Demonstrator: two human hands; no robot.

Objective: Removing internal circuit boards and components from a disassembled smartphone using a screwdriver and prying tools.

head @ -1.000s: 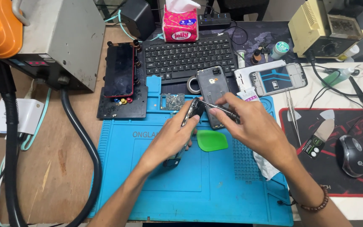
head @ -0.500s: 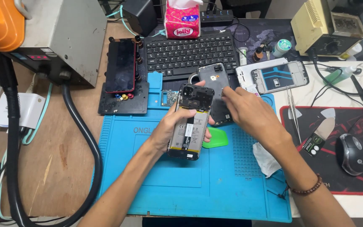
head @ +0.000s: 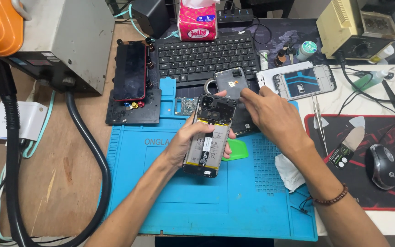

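My left hand [head: 186, 146] holds an opened phone [head: 209, 135] upright above the blue work mat [head: 170, 196], its battery and circuit board facing me. My right hand [head: 270, 114] rests just right of the phone, fingers on a dark back cover [head: 230, 82] that lies at the mat's far edge against the keyboard. A green plastic pick [head: 236, 150] lies on the mat beside the phone.
A black keyboard [head: 206, 55] sits behind the mat. Left of it a phone [head: 129, 71] lies in a black holder. A phone frame [head: 302, 82], tweezers [head: 318, 119], a mouse [head: 382, 167] and a white cloth [head: 289, 171] lie to the right. A thick black hose [head: 88, 151] curves at left.
My left hand has lifted the opened phone and turned its insides toward me. My right hand moved off the phone to the back cover near the keyboard.
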